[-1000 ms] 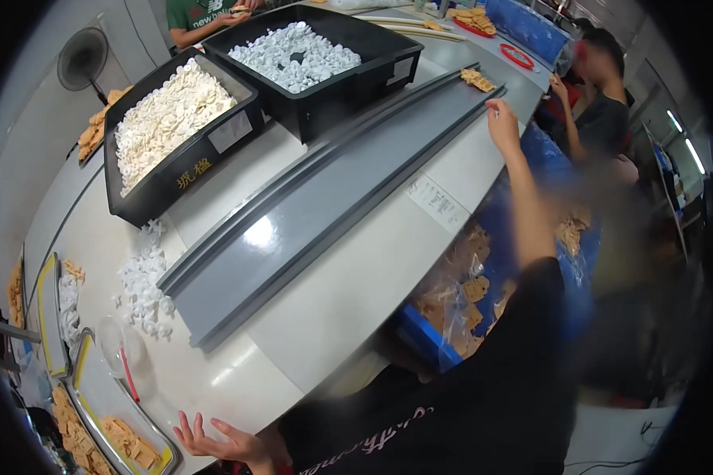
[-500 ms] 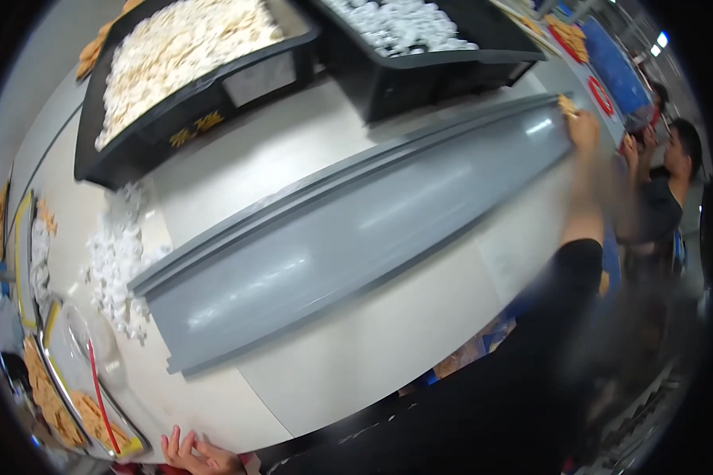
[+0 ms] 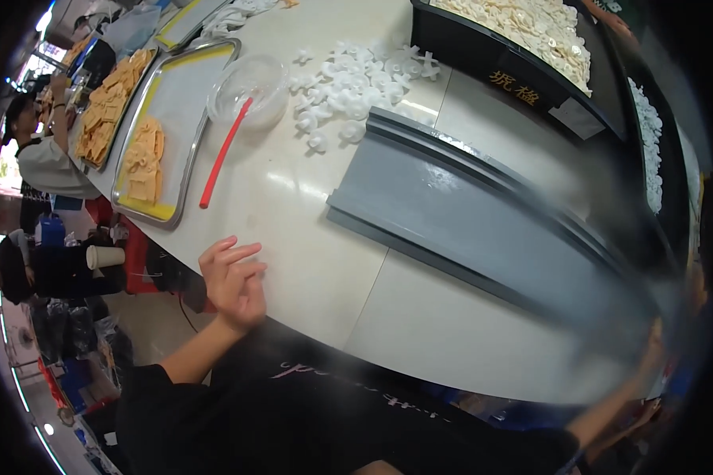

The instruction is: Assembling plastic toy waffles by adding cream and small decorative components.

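My left hand [image 3: 236, 285] hovers by the table's near edge with its fingers apart and nothing in it. Closest to it is a thin red stick [image 3: 223, 162], which leans on a clear round plastic bowl [image 3: 255, 111]. A long grey channel-shaped panel [image 3: 444, 206] with raised edges lies across the table. At the panel's right end is my right hand [image 3: 651, 348], smeared by motion and dim near the rim, so its fingers cannot be made out. A pile of small white cross-shaped pieces [image 3: 348, 87] lies beyond the panel's left end.
Left of the bowl, a metal tray [image 3: 188, 131] holds flat orange pieces [image 3: 144, 162]; another heap of orange pieces [image 3: 112, 103] lies beyond. A black bin [image 3: 475, 51] of cream pieces stands at the back, and one with white pieces [image 3: 648, 146] at right. People are at far left.
The view has swung to the left, bringing more of my left hand and forearm into sight. My right hand stays near the panel's right end; the small tan thing at its fingers no longer shows.
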Demonstrator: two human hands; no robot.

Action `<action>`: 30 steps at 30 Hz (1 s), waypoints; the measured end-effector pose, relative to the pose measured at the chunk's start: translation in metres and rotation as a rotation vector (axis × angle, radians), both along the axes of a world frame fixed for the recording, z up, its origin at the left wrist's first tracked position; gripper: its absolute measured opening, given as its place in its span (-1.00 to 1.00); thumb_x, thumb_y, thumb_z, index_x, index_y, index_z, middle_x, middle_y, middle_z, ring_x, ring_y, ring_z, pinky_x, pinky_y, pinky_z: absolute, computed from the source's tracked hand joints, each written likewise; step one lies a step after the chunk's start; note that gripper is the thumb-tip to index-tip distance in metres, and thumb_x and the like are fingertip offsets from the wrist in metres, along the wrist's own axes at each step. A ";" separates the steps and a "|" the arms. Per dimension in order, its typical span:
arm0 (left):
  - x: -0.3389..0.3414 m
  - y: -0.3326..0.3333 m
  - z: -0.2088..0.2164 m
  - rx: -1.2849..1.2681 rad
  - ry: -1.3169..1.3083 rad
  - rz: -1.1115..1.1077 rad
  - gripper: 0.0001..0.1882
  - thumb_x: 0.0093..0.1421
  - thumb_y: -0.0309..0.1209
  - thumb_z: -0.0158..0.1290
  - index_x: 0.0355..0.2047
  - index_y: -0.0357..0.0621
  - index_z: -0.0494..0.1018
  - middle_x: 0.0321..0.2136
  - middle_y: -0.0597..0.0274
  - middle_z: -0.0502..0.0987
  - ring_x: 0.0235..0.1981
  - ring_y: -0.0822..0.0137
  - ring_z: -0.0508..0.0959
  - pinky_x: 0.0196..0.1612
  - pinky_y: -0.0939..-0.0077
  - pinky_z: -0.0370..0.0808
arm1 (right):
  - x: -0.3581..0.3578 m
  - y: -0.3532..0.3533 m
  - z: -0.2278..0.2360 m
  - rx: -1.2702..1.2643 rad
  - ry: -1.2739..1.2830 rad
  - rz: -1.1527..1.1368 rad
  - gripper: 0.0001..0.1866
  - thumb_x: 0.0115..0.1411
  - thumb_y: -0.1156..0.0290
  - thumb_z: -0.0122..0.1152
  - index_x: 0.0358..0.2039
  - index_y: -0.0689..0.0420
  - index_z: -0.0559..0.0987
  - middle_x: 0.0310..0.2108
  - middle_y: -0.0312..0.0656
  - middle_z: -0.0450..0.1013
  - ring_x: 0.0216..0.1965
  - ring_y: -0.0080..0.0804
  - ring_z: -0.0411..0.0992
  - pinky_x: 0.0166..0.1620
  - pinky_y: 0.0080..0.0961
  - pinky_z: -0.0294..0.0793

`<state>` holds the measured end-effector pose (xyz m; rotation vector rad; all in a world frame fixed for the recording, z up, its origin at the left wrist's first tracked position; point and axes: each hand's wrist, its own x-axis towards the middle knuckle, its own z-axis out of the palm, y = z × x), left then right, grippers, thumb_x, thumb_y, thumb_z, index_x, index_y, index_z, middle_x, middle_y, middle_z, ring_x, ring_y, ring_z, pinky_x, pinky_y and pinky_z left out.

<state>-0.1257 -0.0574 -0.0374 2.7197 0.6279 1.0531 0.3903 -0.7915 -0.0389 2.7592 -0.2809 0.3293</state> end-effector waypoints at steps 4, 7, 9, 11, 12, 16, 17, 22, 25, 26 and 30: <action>0.002 0.003 -0.002 -0.046 -0.053 -0.041 -0.83 -0.18 -0.64 -0.06 -0.54 -0.19 0.47 -0.32 0.14 0.57 -0.11 0.05 0.44 0.02 0.27 0.31 | -0.035 0.066 0.022 0.085 -0.034 0.011 -0.31 0.09 -0.31 0.03 0.10 -0.12 0.47 0.05 -0.01 0.40 0.21 0.03 0.17 0.30 0.08 -0.13; 0.002 0.006 -0.003 -0.075 -0.062 -0.051 -0.84 -0.14 -0.64 -0.09 -0.53 -0.21 0.46 -0.30 0.11 0.56 -0.08 0.01 0.42 0.03 0.23 0.31 | -0.061 0.115 0.014 0.034 -0.275 0.464 -0.60 0.17 0.06 0.13 -0.30 0.21 0.55 -0.18 -0.02 0.44 -0.14 -0.05 0.42 -0.14 -0.20 0.40; 0.005 0.005 -0.002 -0.087 -0.068 -0.081 -0.84 -0.11 -0.64 -0.11 -0.53 -0.23 0.45 -0.29 0.09 0.55 -0.06 -0.02 0.39 0.04 0.21 0.30 | -0.084 0.156 0.015 0.135 -0.125 0.331 -0.62 0.17 0.06 0.15 -0.18 0.11 0.51 0.04 -0.10 0.29 0.09 -0.07 0.24 0.05 -0.17 0.27; 0.004 0.005 -0.002 -0.086 -0.076 -0.060 -0.84 -0.12 -0.64 -0.12 -0.52 -0.24 0.44 -0.28 0.08 0.54 -0.05 -0.02 0.39 0.05 0.21 0.30 | -0.131 0.240 0.031 0.189 -0.120 0.450 -0.63 0.19 0.08 0.13 -0.20 0.14 0.50 0.02 -0.09 0.30 0.11 -0.10 0.21 0.11 -0.14 0.20; 0.004 0.005 -0.003 -0.090 -0.087 -0.084 -0.84 -0.12 -0.64 -0.12 -0.52 -0.24 0.44 -0.28 0.08 0.54 -0.05 -0.02 0.39 0.05 0.21 0.30 | -0.148 0.268 0.035 0.220 -0.114 0.490 -0.64 0.19 0.09 0.13 -0.21 0.14 0.50 0.01 -0.09 0.30 0.12 -0.10 0.21 0.12 -0.14 0.17; 0.004 0.007 -0.005 -0.103 -0.120 -0.120 -0.83 -0.11 -0.64 -0.14 -0.52 -0.25 0.44 -0.28 0.07 0.54 -0.04 -0.02 0.39 0.05 0.21 0.29 | -0.195 0.347 0.042 0.331 -0.105 0.686 -0.66 0.20 0.12 0.13 -0.24 0.16 0.50 0.01 -0.06 0.30 0.14 -0.09 0.19 0.15 -0.12 0.12; 0.002 0.007 -0.005 -0.094 -0.125 -0.108 -0.83 -0.11 -0.64 -0.15 -0.52 -0.25 0.44 -0.28 0.07 0.54 -0.04 -0.02 0.39 0.06 0.20 0.29 | -0.201 0.371 0.041 0.404 -0.063 0.730 -0.67 0.19 0.13 0.14 -0.25 0.16 0.50 0.01 -0.05 0.29 0.14 -0.09 0.18 0.15 -0.12 0.11; -0.004 0.010 -0.006 -0.097 -0.163 -0.134 -0.82 -0.13 -0.66 -0.11 -0.50 -0.22 0.45 -0.28 0.08 0.55 -0.08 -0.02 0.41 0.03 0.21 0.31 | -0.241 0.457 0.047 0.426 -0.047 0.933 -0.69 0.16 0.19 0.19 -0.23 0.18 0.51 0.01 -0.06 0.29 0.11 -0.09 0.20 0.13 -0.20 0.16; -0.007 0.011 -0.008 -0.119 -0.180 -0.141 -0.82 -0.12 -0.65 -0.12 -0.50 -0.23 0.45 -0.28 0.08 0.55 -0.07 -0.02 0.41 0.04 0.21 0.30 | -0.258 0.497 0.048 0.507 0.011 1.046 -0.68 0.14 0.21 0.22 -0.21 0.17 0.51 0.02 -0.07 0.29 0.13 -0.10 0.18 0.14 -0.19 0.13; -0.007 0.011 -0.008 -0.140 -0.183 -0.153 -0.83 -0.10 -0.65 -0.13 -0.51 -0.24 0.45 -0.29 0.08 0.55 -0.05 -0.02 0.40 0.05 0.21 0.29 | -0.265 0.509 0.050 0.554 0.057 1.071 -0.68 0.14 0.23 0.22 -0.19 0.17 0.51 0.01 -0.07 0.29 0.14 -0.10 0.18 0.14 -0.18 0.12; -0.006 0.011 -0.009 -0.159 -0.215 -0.210 -0.82 -0.12 -0.65 -0.11 -0.50 -0.23 0.46 -0.32 0.09 0.56 -0.09 -0.01 0.43 0.03 0.25 0.30 | -0.280 0.543 0.053 0.647 0.150 1.143 -0.69 0.14 0.26 0.22 -0.17 0.17 0.50 0.01 -0.09 0.30 0.14 -0.11 0.18 0.14 -0.21 0.12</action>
